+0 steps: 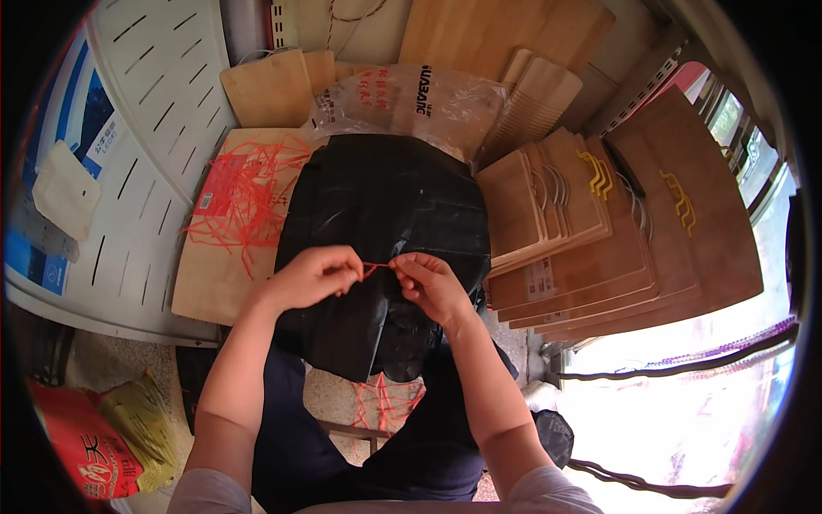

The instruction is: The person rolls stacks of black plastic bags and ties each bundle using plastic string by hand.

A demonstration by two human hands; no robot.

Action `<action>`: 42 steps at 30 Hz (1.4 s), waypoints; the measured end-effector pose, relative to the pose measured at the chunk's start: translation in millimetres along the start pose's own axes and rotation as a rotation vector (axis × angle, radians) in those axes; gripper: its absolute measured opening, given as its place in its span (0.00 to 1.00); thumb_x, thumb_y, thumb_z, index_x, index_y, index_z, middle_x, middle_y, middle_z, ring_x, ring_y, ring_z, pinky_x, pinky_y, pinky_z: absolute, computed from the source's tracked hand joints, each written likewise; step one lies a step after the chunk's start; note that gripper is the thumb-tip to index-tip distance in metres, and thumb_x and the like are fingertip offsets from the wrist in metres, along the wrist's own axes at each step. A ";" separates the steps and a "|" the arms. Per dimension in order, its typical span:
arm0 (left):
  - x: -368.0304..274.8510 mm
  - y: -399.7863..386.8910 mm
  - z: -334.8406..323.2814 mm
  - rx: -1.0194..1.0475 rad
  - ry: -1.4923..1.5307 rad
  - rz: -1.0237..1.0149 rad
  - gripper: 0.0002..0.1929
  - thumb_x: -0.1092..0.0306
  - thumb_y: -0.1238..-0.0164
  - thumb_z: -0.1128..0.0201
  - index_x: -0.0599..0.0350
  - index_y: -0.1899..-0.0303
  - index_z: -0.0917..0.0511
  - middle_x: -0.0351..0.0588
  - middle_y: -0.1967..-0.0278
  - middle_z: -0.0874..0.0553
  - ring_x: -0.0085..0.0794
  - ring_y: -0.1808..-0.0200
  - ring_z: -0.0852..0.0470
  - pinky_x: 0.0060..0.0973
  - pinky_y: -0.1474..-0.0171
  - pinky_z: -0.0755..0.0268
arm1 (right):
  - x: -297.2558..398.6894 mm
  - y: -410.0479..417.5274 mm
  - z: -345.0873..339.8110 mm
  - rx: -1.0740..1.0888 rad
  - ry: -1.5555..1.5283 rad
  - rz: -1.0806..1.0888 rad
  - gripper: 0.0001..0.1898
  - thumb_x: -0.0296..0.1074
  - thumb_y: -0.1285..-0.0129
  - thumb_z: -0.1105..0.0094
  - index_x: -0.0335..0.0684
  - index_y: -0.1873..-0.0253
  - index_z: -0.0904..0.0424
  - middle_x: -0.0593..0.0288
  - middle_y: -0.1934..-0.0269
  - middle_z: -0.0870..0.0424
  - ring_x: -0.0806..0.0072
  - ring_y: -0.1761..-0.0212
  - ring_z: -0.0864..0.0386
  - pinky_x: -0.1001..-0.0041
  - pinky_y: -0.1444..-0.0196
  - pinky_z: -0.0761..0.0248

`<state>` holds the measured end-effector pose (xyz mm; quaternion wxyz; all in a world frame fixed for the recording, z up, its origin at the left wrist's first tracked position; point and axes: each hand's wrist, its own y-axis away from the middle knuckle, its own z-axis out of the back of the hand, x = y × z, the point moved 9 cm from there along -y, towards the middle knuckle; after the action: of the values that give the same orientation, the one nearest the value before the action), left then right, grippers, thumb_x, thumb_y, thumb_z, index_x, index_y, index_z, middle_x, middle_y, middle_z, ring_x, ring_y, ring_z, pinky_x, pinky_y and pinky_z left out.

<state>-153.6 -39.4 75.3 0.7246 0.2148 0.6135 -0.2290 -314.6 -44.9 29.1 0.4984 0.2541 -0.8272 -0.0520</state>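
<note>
Between my two hands a thin red plastic string point(377, 265) is stretched, with a small loop or crossing in it near the left fingers. My left hand point(324, 276) pinches one end, and my right hand point(427, 283) pinches the other between thumb and forefinger. Both hands are just above a large black plastic sheet or bag point(385, 199) that covers something in front of me and hangs over my lap. What lies beneath the black plastic is hidden. To the left, a loose tangle of red strings point(257, 193) lies on a wooden board point(205, 276).
Wooden boards with yellow handles point(597, 175) stand stacked at the right. Behind the black plastic are a clear printed plastic bag point(398, 99) and a wooden washboard point(539, 96). A perforated metal panel point(148, 128) stands left. More red strings point(385, 405) lie below, between my legs.
</note>
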 end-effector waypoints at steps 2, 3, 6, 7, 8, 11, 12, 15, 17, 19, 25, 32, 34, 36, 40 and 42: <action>-4.9 -1.0 -20.3 0.101 -0.018 0.046 0.05 0.74 0.26 0.43 0.60 0.55 0.20 0.38 0.70 0.18 0.17 0.72 0.24 0.18 0.67 0.31 | -1.2 -0.3 -10.1 0.021 0.012 0.008 0.09 0.32 0.28 0.40 0.33 0.54 0.16 0.69 0.71 0.21 0.87 0.73 0.29 0.84 0.71 0.36; -4.8 -2.1 -25.6 0.118 0.001 0.064 0.06 0.72 0.26 0.42 0.61 0.54 0.19 0.40 0.68 0.17 0.16 0.74 0.25 0.16 0.70 0.34 | -1.8 -0.3 -16.6 0.045 0.024 0.014 0.09 0.32 0.27 0.41 0.33 0.51 0.16 0.69 0.70 0.20 0.87 0.72 0.28 0.84 0.70 0.34; -5.3 -6.1 -23.4 0.060 0.204 0.075 0.07 0.71 0.25 0.42 0.62 0.54 0.19 0.41 0.68 0.16 0.16 0.74 0.26 0.15 0.71 0.35 | 0.3 4.2 -29.1 0.068 0.329 0.100 0.10 0.32 0.27 0.40 0.34 0.48 0.16 0.68 0.67 0.17 0.87 0.70 0.26 0.84 0.67 0.31; -2.3 -7.2 -19.8 0.045 0.237 0.064 0.07 0.70 0.25 0.42 0.63 0.54 0.19 0.42 0.68 0.16 0.16 0.75 0.26 0.14 0.71 0.35 | -4.2 2.0 -29.1 0.103 0.392 0.108 0.09 0.32 0.27 0.41 0.34 0.50 0.16 0.68 0.65 0.16 0.86 0.69 0.23 0.84 0.66 0.28; -2.8 -7.3 -18.9 0.044 0.236 0.063 0.07 0.70 0.25 0.42 0.63 0.54 0.19 0.42 0.68 0.16 0.16 0.75 0.26 0.14 0.71 0.35 | -7.2 1.2 -29.2 0.104 0.393 0.110 0.09 0.32 0.27 0.41 0.34 0.50 0.16 0.68 0.65 0.16 0.86 0.69 0.23 0.84 0.66 0.28; -1.9 -7.3 -13.2 -0.047 0.349 0.100 0.09 0.71 0.24 0.43 0.63 0.51 0.19 0.43 0.67 0.16 0.17 0.73 0.24 0.15 0.68 0.32 | -4.3 0.3 -36.5 0.115 0.475 0.233 0.10 0.35 0.25 0.42 0.34 0.53 0.17 0.66 0.67 0.17 0.84 0.70 0.22 0.81 0.67 0.27; -4.8 -6.8 -9.2 -0.125 0.416 0.090 0.09 0.71 0.24 0.43 0.62 0.50 0.19 0.43 0.65 0.15 0.17 0.71 0.22 0.16 0.67 0.30 | -4.2 -0.2 -36.3 0.115 0.476 0.233 0.10 0.35 0.25 0.42 0.34 0.53 0.17 0.66 0.67 0.17 0.84 0.70 0.22 0.81 0.67 0.27; 2.0 -7.0 6.2 -0.284 0.266 -0.023 0.10 0.72 0.24 0.43 0.61 0.48 0.19 0.42 0.61 0.15 0.19 0.66 0.20 0.18 0.64 0.28 | -6.9 -3.9 -29.1 0.022 0.423 0.150 0.10 0.35 0.25 0.42 0.34 0.52 0.17 0.66 0.67 0.18 0.84 0.69 0.22 0.81 0.67 0.26; -11.7 -2.8 11.1 -0.373 -0.207 -0.182 0.09 0.75 0.27 0.41 0.60 0.49 0.17 0.42 0.59 0.15 0.23 0.64 0.18 0.20 0.61 0.26 | -6.3 -3.7 -29.1 -0.003 0.276 0.119 0.10 0.33 0.25 0.42 0.31 0.52 0.18 0.62 0.66 0.17 0.81 0.69 0.20 0.80 0.67 0.24; -16.6 -2.7 3.0 -0.344 -0.329 -0.184 0.10 0.77 0.31 0.38 0.60 0.51 0.17 0.44 0.61 0.16 0.25 0.64 0.18 0.22 0.60 0.26 | -5.7 -3.9 -28.4 -0.009 0.271 0.113 0.10 0.33 0.25 0.42 0.31 0.53 0.18 0.62 0.65 0.17 0.80 0.69 0.19 0.80 0.67 0.23; -19.8 -3.0 2.8 -0.327 -0.406 -0.179 0.05 0.76 0.34 0.37 0.62 0.58 0.19 0.45 0.64 0.18 0.29 0.65 0.19 0.25 0.61 0.26 | -7.5 -3.4 -22.5 -0.035 0.268 0.075 0.10 0.33 0.28 0.38 0.31 0.55 0.17 0.60 0.66 0.16 0.79 0.69 0.18 0.79 0.65 0.19; -36.7 2.1 -9.1 -0.359 -0.695 -0.374 0.05 0.78 0.41 0.35 0.62 0.63 0.20 0.47 0.65 0.20 0.41 0.59 0.20 0.36 0.57 0.26 | -5.1 -2.3 -23.4 -0.053 0.369 0.048 0.09 0.33 0.29 0.36 0.32 0.56 0.18 0.61 0.68 0.16 0.80 0.70 0.17 0.80 0.66 0.19; -36.9 1.9 -10.5 -0.351 -0.706 -0.369 0.05 0.78 0.41 0.35 0.62 0.63 0.20 0.47 0.64 0.19 0.41 0.59 0.20 0.36 0.57 0.25 | -4.0 -1.2 -23.6 -0.047 0.393 0.043 0.09 0.33 0.29 0.37 0.31 0.56 0.18 0.61 0.67 0.17 0.80 0.70 0.17 0.79 0.66 0.18; -37.6 1.6 -12.8 -0.342 -0.720 -0.364 0.05 0.79 0.42 0.35 0.62 0.64 0.21 0.46 0.62 0.19 0.40 0.58 0.20 0.36 0.57 0.25 | -1.1 -0.8 -25.0 -0.039 0.416 0.038 0.09 0.33 0.28 0.38 0.30 0.56 0.18 0.61 0.67 0.17 0.79 0.69 0.17 0.79 0.65 0.18; -48.1 0.1 -23.8 -0.367 -0.765 -0.428 0.07 0.79 0.44 0.36 0.59 0.63 0.22 0.45 0.57 0.20 0.39 0.56 0.19 0.34 0.52 0.23 | 0.3 0.3 -23.3 -0.004 0.448 -0.026 0.10 0.33 0.25 0.43 0.30 0.54 0.20 0.60 0.65 0.17 0.78 0.67 0.16 0.78 0.63 0.17; -50.0 0.5 -28.2 -0.348 -0.810 -0.463 0.08 0.80 0.44 0.36 0.59 0.62 0.22 0.45 0.55 0.20 0.39 0.55 0.19 0.34 0.51 0.23 | 0.0 -1.2 -23.5 0.016 0.472 -0.039 0.11 0.33 0.24 0.45 0.29 0.53 0.20 0.60 0.64 0.18 0.78 0.67 0.16 0.78 0.63 0.17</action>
<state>-182.8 -18.9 120.3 0.8600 -0.1573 0.3435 -0.3430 -294.2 -42.0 40.4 0.6750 0.2790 -0.6830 0.0061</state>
